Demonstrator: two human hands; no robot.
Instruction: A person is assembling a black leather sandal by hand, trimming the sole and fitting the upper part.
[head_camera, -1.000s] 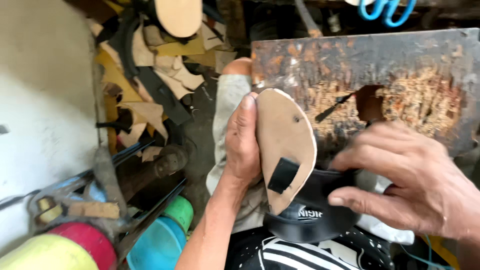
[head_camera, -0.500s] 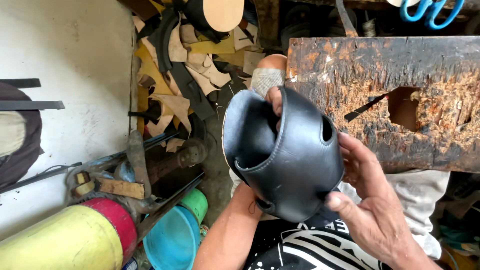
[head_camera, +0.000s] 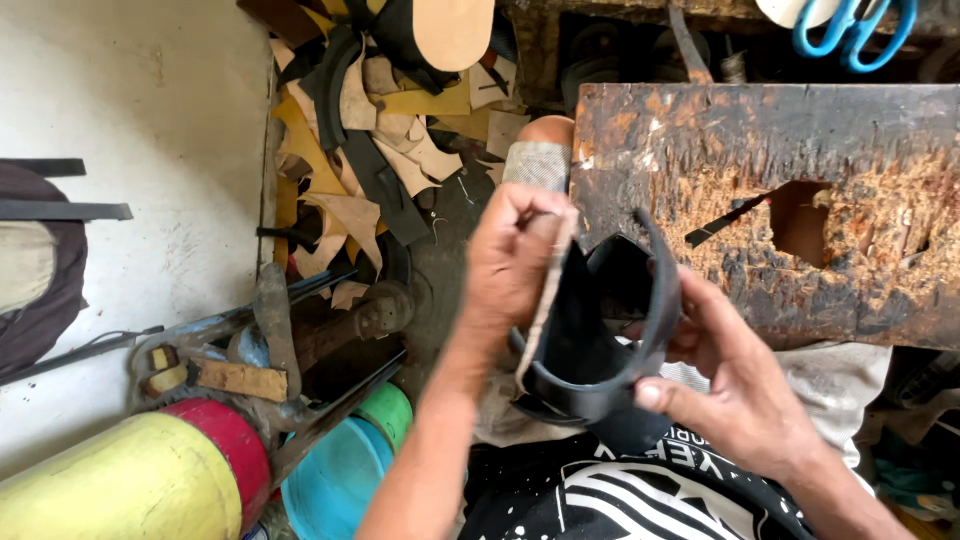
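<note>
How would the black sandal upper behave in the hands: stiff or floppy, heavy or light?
The black sandal upper probably flexes readily: its strap curves in a thin band. It seems light, since the left hand and right hand hold it aloft by fingertips. The tan sole looks stiffer.

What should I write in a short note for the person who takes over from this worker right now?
Left hand: closed on the tan sole of the sandal, held on edge above the lap.
Right hand: grip on the black leather upper, thumb on its lower rim, fingers behind the strap.
Place: both in front of the worn wooden block. Blue-handled scissors lie above the block; leather scraps are piled on the left.
Done: upper is already attached to the sole along at least one side.
Left: cannot tell from this view how much of the joining is finished.
</note>
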